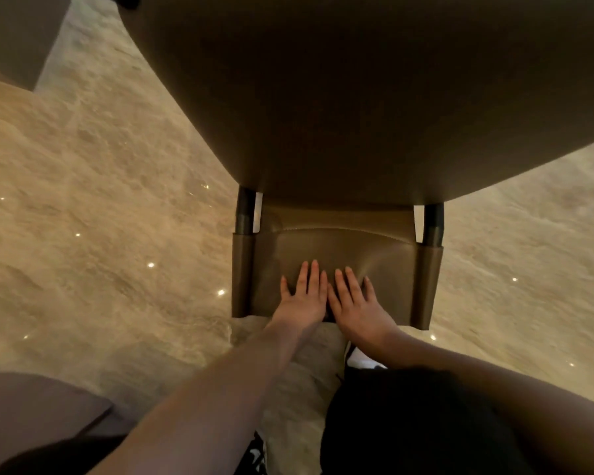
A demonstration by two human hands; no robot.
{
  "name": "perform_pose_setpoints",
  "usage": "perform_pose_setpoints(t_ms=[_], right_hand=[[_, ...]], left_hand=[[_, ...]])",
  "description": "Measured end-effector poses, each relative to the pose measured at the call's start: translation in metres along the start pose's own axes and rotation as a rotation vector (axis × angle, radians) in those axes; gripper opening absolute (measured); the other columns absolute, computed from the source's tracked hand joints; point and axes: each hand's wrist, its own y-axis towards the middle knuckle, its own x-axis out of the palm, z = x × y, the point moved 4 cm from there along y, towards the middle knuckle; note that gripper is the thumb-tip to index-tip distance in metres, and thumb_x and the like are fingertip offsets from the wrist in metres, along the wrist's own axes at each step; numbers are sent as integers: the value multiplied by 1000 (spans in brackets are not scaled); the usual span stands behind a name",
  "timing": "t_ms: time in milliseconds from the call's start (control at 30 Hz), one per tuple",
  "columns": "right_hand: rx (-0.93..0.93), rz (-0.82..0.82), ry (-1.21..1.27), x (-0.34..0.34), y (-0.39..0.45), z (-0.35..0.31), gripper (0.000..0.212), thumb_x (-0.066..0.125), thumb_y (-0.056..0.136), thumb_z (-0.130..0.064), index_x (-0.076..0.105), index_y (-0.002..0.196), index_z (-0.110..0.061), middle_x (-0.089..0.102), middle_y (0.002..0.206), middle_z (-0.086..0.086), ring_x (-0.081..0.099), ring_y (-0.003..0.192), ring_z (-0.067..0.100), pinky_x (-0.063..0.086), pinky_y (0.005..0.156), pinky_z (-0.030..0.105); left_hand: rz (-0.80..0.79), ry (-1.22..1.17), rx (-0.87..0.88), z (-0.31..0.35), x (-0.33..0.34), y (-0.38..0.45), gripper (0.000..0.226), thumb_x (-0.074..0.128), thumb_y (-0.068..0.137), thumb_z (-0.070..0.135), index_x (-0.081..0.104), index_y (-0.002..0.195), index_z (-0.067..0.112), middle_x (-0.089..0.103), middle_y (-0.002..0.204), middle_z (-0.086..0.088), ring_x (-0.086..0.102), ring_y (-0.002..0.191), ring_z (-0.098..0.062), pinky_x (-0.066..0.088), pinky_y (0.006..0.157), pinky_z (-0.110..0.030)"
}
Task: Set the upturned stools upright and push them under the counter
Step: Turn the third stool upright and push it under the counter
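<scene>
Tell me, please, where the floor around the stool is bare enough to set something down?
Bare floor lies left of the stool, up to the dark corner block, and right of it. Near the person it is crowded: both hands, left and right, press its backrest.

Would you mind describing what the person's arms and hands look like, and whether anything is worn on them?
Both forearms are bare, with no sleeves in view. The left hand and right hand wear no gloves, rings, watch or bracelets that can be seen. The fingernails look short and unpainted.

One stool (pixel 336 265), two hands, left (pixel 300 296), right (pixel 357 299), one counter (pixel 357 80)
</scene>
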Motion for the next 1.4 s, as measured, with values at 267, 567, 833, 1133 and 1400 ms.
perform_pose_setpoints(t_ms=[267,567,833,1133,1400], right_hand=[[-47,-77,-21,-109,-63,16,77,48,100,-15,-8,151,-2,-3,159,28,-3,147,47,16,116,63],[-115,-140,-6,-268,-133,66,68,38,103,-17,-6,153,-5,-3,161,24,-2,148,42,13,117,58],[-128,-106,66,-428,-184,126,64,37,103,-27,5,155,-9,6,162,19,9,149,37,24,116,52],[-37,93,71,-589,-201,197,61,48,98,-9,22,153,-11,27,159,12,35,142,30,41,105,42],[102,279,89,-726,-200,264,28,41,103,-29,55,125,-18,68,107,3,68,88,23,53,68,34]], left_hand=[[15,1,-2,19,-92,-90,89,54,95,3,-9,157,10,-20,164,-14,-17,151,-33,9,118,-64],[8,34,16,43,-250,-200,90,57,92,-4,-1,159,10,-9,166,-13,-4,153,-30,22,119,-57],[129,75,15,54,-410,-285,84,62,89,-2,17,158,19,17,165,-6,24,149,-26,35,115,-42],[237,144,-53,54,-574,-348,72,53,94,1,24,156,25,42,154,-7,51,131,-31,51,99,-44],[581,180,-31,28,-696,-381,61,54,95,6,31,148,24,62,119,-9,66,99,-29,57,81,-41]])
